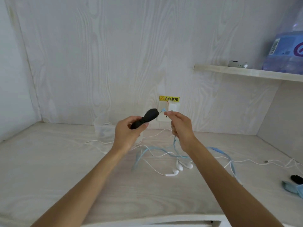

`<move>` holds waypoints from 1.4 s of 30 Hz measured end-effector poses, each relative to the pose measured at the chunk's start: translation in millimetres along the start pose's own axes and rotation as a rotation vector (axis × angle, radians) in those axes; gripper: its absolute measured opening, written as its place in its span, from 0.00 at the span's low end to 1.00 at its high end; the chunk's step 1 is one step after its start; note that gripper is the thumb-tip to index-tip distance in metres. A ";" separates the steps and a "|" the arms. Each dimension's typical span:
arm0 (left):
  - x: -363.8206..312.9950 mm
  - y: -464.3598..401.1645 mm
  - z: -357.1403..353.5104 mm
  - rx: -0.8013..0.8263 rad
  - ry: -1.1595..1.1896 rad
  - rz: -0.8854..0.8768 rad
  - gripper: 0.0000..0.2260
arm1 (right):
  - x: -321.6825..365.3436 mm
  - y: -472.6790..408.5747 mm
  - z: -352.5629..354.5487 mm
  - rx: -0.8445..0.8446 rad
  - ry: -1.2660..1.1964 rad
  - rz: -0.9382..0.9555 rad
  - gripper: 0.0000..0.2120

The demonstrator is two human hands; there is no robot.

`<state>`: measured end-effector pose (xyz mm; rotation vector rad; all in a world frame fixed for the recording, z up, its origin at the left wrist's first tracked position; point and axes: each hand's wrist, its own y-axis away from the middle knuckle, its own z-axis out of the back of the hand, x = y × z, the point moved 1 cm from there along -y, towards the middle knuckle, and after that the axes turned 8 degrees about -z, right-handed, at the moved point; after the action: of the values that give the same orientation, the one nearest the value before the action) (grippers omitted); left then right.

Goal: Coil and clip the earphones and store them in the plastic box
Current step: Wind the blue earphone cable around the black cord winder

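My left hand (127, 133) grips a black clip (145, 117), raised above the desk with its jaw end pointing right. My right hand (181, 126) pinches the end of a light blue earphone cable (176, 145) close to the clip's tip; the rest of that cable hangs down and trails over the desk. White earphones (179, 167) lie tangled with the blue cable on the desk below my hands. A clear plastic box (103, 130) stands at the back against the wall, left of my left hand.
A wall socket with a white charger (173, 108) sits behind my hands under a yellow warning label. A shelf (246, 72) at right carries a large water bottle (288, 46). Another black clip (296, 179) and a blue item lie at the desk's right edge.
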<state>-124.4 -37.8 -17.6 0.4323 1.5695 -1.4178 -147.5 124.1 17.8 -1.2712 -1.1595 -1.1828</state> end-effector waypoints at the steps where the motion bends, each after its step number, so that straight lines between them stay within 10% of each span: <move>1: 3.5 0.7 -1.7 -0.039 -0.053 -0.034 0.06 | -4.6 0.4 -3.6 0.001 -0.003 0.020 0.07; 12: 0.5 4.9 -17.0 0.090 -0.008 -0.091 0.06 | -23.1 13.0 -23.9 0.009 -0.009 0.325 0.06; 18: -1.9 1.1 -18.2 0.181 0.410 0.233 0.13 | -24.5 7.6 -15.5 0.036 -0.050 0.177 0.07; 29: 0.4 11.6 -16.0 0.321 0.435 0.185 0.13 | -31.7 -1.1 -6.2 -0.051 0.020 0.113 0.05; 42: -5.7 10.4 -1.2 0.333 0.380 0.132 0.19 | -30.0 3.3 -5.5 0.397 -0.179 -0.074 0.12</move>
<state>-114.1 -32.1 -19.1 1.0360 1.5608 -1.5612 -146.1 118.1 -12.3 -1.0500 -1.4979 -0.8464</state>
